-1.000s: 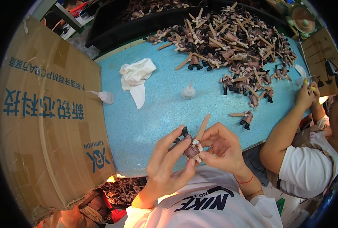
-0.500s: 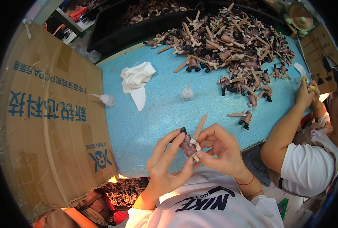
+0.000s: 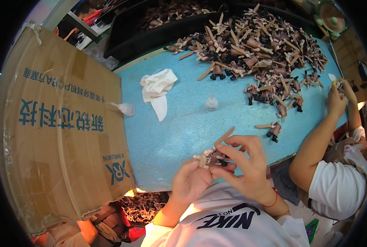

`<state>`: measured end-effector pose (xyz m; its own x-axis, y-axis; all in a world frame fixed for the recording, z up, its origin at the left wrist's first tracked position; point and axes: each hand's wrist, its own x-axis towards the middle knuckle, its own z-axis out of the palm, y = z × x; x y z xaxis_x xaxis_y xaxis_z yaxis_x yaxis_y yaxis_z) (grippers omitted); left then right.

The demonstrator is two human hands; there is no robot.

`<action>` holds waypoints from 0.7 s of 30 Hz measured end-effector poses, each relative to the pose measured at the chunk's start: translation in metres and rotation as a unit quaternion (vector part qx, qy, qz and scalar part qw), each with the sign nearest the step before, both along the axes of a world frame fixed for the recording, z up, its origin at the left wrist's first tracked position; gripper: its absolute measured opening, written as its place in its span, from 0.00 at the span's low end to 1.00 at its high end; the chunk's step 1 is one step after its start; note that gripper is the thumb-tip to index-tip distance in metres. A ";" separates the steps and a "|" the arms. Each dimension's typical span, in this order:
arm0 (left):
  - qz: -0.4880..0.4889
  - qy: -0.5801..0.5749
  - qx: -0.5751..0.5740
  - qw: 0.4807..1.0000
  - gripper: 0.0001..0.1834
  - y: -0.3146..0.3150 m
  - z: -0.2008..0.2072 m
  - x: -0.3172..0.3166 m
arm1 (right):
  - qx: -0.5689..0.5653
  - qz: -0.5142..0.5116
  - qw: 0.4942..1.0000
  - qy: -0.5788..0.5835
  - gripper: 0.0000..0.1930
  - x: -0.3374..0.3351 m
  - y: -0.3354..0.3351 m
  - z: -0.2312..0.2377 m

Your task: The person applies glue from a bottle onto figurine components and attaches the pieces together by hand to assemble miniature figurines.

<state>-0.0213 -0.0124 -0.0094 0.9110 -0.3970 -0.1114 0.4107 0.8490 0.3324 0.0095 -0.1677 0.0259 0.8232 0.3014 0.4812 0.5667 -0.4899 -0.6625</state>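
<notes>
Close to the person's chest, both hands meet around one small toy figure [image 3: 211, 158], brown and cream, with a tan stick poking up from it. Left hand [image 3: 190, 181] cups it from below, fingers closed on it; right hand [image 3: 245, 164] pinches it from above. Beyond the grip lies the blue bench [image 3: 179, 131], then a small white glue bottle [image 3: 211, 103], a crumpled white cloth [image 3: 158, 86], and a heap of figures [image 3: 257, 49]. Left of the grip leans a cardboard box [image 3: 55, 127]. Right, another person's hand [image 3: 336, 99] works.

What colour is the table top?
The foam table top is light blue, seen best in the head view.
</notes>
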 end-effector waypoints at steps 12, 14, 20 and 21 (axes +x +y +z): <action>-0.016 0.036 -0.050 0.998 0.23 -0.005 0.001 -0.006 | -0.056 0.017 0.996 -0.061 0.23 -0.012 0.001 -0.004; -0.006 0.046 -0.044 0.998 0.24 -0.006 -0.003 -0.008 | -0.058 0.018 0.996 -0.060 0.23 -0.014 0.001 -0.004; -0.011 0.031 0.014 0.999 0.22 -0.007 0.001 -0.006 | -0.039 0.020 0.997 -0.056 0.22 -0.016 0.001 -0.006; -0.016 0.036 0.025 0.999 0.21 -0.007 0.001 -0.006 | -0.035 0.017 0.998 -0.055 0.22 -0.016 0.002 -0.007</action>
